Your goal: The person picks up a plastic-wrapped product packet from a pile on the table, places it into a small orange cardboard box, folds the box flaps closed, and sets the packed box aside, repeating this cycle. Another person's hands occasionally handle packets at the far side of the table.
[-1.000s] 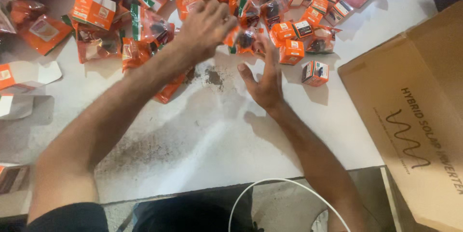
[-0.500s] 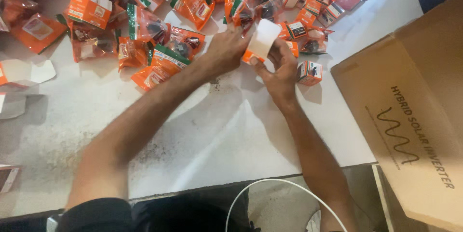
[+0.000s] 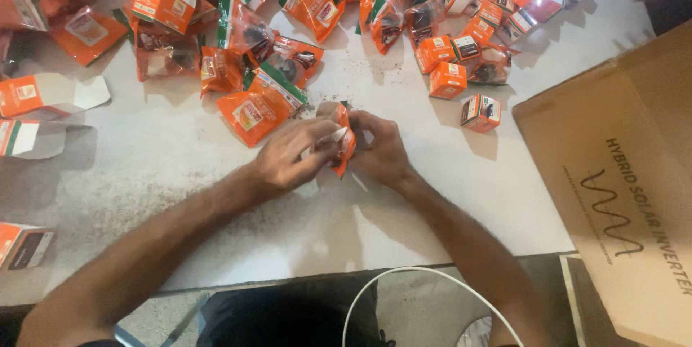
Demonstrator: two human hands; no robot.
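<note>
Both forearms reach out over the white table point(image 3: 180, 167) and meet near its middle, wrists bent inward so the hands face each other. The left hand point(image 3: 292, 154) is curled, fingers folded round a small orange carton point(image 3: 344, 139) with a white flap showing at its near side; the right hand point(image 3: 382, 149) closes on the same carton from the other side, knuckles up, thumb tucked against the cardboard. So both hands are shut tight on that one piece, which sits pinched between them just above the tabletop. Beyond the fingertips lies a loose heap of glossy orange-and-green packets point(image 3: 252, 105), crinkled plastic with dark contents showing through, mixed with more small squarish orange boxes point(image 3: 447, 79). One such box point(image 3: 481, 112) stands alone just past the right hand, to its outer side. Out past the left hand, well apart, lie flattened orange cartons point(image 3: 50, 95) with white flaps open. To the right of the right forearm a big brown corrugated box point(image 3: 620, 174) lies with its flap spread. Near the person's body a thin white cable point(image 3: 411, 272) arcs below the table edge. The tabletop looks dusty, speckled with dark crumbs.
</note>
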